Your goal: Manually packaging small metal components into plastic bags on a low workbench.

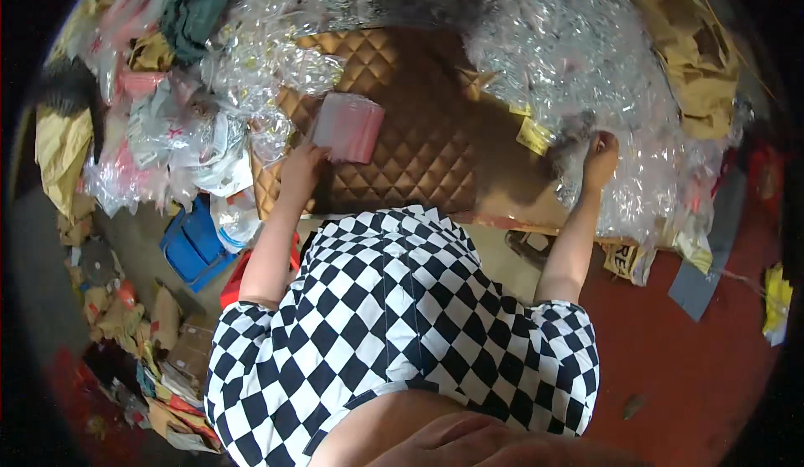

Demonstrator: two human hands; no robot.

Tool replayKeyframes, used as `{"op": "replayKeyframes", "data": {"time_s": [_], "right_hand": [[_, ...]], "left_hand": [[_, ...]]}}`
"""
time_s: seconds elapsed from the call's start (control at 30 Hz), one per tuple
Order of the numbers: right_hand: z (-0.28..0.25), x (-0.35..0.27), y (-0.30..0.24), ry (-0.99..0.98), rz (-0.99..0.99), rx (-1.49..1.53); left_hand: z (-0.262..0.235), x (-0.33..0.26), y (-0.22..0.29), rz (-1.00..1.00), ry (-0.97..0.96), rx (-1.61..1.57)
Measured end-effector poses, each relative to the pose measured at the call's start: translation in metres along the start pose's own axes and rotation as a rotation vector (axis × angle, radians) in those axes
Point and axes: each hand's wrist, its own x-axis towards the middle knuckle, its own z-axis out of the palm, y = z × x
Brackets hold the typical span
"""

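The left hand (300, 165) is pinching the pink packet stack (347, 127), lying on the quilted board (410, 132) at eleven o'clock. At two o'clock, the right hand (600, 159) is reaching into the clear wrappers (578, 56); whether it is gripping anything cannot be told. This looks like a gathering step; next, a clean pinch on one wrapper is needed.

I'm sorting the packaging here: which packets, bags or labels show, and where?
Pink packet stack: flat, rectangular, on the brown quilted mat, at the left hand.
Clear bag heap: shiny, crinkled, upper right, under the right hand.
Yellow labels: small squares at the heap's edge.
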Motion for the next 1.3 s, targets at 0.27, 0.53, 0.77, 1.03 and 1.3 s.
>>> {"op": "replayKeyframes", "data": {"time_s": [0.27, 0.53, 0.77, 1.03, 1.3], "right_hand": [[0.035, 0.000, -0.006, -0.134, -0.043, -0.601], [0.000, 0.019, 0.020, -0.063, 0.004, 0.075], [-0.045, 0.074, -0.186, -0.427, -0.332, 0.882], [0.083, 0.151, -0.323, -0.237, -0.205, 0.200], [0.040, 0.141, -0.316, -0.331, -0.384, 0.335]], "left_hand": [[-0.012, 0.000, 0.030, 0.049, 0.195, -0.146], [-0.047, -0.006, 0.048, -0.189, 0.426, -0.436], [-0.036, 0.014, 0.067, 0.070, 0.520, -0.382], [-0.044, -0.019, 0.094, -0.053, 0.345, -0.246], [-0.051, -0.041, 0.070, -0.081, 0.751, 0.063]]}}
